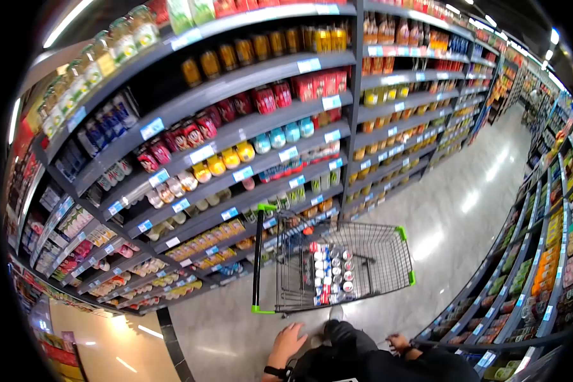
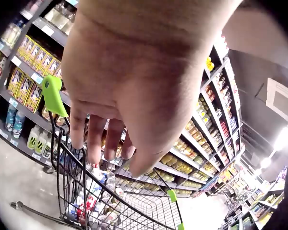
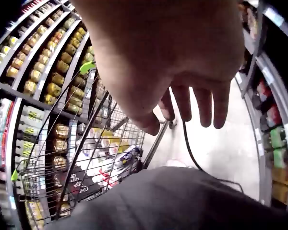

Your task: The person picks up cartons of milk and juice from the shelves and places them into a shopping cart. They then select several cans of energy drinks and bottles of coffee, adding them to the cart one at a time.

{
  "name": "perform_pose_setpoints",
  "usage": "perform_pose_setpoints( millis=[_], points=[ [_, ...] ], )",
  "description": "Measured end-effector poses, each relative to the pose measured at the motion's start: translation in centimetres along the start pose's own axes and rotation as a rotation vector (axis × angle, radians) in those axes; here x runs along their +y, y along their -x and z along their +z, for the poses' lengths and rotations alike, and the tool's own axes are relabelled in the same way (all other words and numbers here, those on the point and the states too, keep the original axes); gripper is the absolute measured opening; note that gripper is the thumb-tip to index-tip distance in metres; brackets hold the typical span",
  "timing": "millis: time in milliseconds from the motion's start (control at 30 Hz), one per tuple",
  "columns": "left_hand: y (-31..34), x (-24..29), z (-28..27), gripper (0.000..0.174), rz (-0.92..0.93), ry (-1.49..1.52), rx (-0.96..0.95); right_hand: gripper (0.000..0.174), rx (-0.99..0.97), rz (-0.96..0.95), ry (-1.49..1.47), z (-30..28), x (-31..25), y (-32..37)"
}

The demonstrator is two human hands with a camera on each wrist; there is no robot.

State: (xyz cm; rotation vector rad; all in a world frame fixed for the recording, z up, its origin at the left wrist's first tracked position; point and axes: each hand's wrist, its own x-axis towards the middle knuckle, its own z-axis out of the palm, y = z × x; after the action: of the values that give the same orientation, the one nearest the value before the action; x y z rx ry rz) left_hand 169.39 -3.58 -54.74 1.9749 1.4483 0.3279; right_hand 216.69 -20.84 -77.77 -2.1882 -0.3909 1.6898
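A wire shopping cart (image 1: 398,260) with green corner pieces stands right in front of the person, its black handle bar (image 1: 258,261) toward the left. Packs of cans and bottles (image 1: 328,274) lie in its basket, with white, red and dark tops. My left hand (image 1: 288,344) hangs near the cart's side, its fingers loosely bent and holding nothing. In the left wrist view that hand (image 2: 129,91) overlaps the cart's rim. My right hand (image 1: 399,344) is low beside the body, and the right wrist view shows its relaxed, empty fingers (image 3: 206,108).
Tall shelves (image 1: 235,143) of jars, cans and boxes run along the left of the aisle. Another stocked shelf (image 1: 522,286) curves close by on the right. Between them the shiny floor (image 1: 452,223) leads away. A thin dark cord (image 3: 189,148) hangs below the right hand.
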Motion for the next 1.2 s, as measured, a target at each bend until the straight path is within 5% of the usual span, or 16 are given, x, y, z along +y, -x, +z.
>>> perform_pose_setpoints(
  millis=[67, 200, 467, 667, 733, 767, 967, 1000, 1100, 1200],
  points=[
    [0.7, 0.6, -0.4, 0.049, -0.072, -0.03, -0.181, 0.033, 0.125, 0.053, -0.002, -0.6, 1.4, 0.8],
    [0.9, 0.6, 1.2, 0.05, 0.008, -0.027, -0.144, 0.026, 0.157, 0.045, -0.129, -2.1, 0.3, 3.2],
    [-3.0, 4.2, 3.9, 0.051, 0.048, -0.091, -0.167, 0.034, 0.08, -0.251, -0.19, -6.2, -6.0, -0.7],
    [-10.4, 8.6, 8.1, 0.06, 0.127, -0.144, -0.153, 0.041, 0.05, -0.434, -0.105, -14.7, -6.9, -8.4],
    [-13.0, 14.1, 8.3, 0.062, 0.031, -0.104, -0.182, 0.039, 0.062, -0.605, -0.16, -16.9, -5.6, -8.2],
    [-14.0, 16.4, 8.3, 0.064, -0.067, -0.073, -0.214, 0.039, 0.059, -0.604, -0.158, -18.7, -6.0, -8.0],
    [-19.9, 25.9, 10.3, 0.061, 0.057, 0.058, -0.163, 0.04, 0.178, -0.527, -0.096, -26.5, -6.9, -11.4],
    [-20.5, 27.2, 9.9, 0.061, 0.062, 0.081, -0.14, 0.038, 0.07, -0.491, -0.131, -27.8, -8.1, -9.8],
    [-22.3, 28.1, 9.7, 0.059, 0.084, 0.023, -0.059, 0.038, 0.042, -0.399, -0.098, -29.4, -12.3, -8.7],
    [-24.3, 28.6, 8.5, 0.054, 0.089, 0.031, 0.017, 0.042, -0.022, -0.497, -0.133, -29.4, -14.8, -13.4]
  ],
)
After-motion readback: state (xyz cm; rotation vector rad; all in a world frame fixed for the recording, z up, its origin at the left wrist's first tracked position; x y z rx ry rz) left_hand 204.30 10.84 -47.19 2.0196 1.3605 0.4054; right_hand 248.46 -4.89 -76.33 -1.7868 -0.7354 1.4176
